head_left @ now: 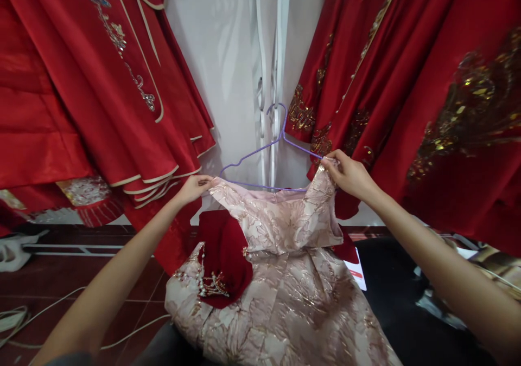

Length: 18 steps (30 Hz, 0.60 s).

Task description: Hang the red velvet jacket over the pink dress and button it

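Between hanging red garments [106, 95] on one side and more red gowns [391, 111] on the other, the head view shows a pale pink brocade dress [285, 290] held up in front of the person, with a purple hanger [283, 133] at its neckline. The left hand [194, 187] has its fingers closed in a pinch on one shoulder edge, just beside that end of the hanger. The right hand [348, 176] pinches the other shoulder between thumb and fingers, close to the opposite end; whether it grips the wire too, I can't quite tell, since the fingers cover the spot. The hanger's hook points up towards a white panel [220, 57]. Dark red cloth [228, 252] with beaded sprays lies over the dress's left side, and a white tag [358, 276] shows beyond its right edge.

For good handling, I'd keep both pinches light and level, with each shoulder edge seated evenly over its hanger arm. The beadwork looks likely to snag, so it deserves clearance from the brocade's raised threads and the neighbouring gowns.
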Available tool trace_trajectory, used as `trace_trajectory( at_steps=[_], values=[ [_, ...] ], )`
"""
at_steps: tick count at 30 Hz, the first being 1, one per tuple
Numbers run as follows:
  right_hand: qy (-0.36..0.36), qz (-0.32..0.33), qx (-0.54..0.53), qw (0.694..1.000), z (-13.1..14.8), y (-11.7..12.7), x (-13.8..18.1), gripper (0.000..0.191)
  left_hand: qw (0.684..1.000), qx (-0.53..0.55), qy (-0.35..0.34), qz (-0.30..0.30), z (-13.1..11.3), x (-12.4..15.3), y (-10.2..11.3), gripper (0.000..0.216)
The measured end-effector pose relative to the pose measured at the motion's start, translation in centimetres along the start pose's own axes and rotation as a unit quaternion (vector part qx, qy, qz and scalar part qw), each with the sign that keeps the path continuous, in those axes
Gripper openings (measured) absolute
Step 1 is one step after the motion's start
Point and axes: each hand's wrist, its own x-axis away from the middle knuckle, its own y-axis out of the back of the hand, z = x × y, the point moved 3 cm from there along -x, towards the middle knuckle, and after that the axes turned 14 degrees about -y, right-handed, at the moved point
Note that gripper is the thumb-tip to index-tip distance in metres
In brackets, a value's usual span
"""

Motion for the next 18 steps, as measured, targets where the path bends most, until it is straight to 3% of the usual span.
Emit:
trace_trajectory(
  at_steps=[13, 18],
  values=[
    [-0.005, -0.003, 0.007, 1.000, 0.3, 0.2, 0.0, 0.027, 0.999, -0.030, -0.023, 0.033, 0.6, -0.8, 0.3, 0.052],
    [-0.004, 0.003, -0.006, 1.000, -0.2, 0.1, -0.3, 0.029, 0.998, -0.059, -0.038, 0.003, 0.8, -2.2, 0.2, 0.051]
  ],
)
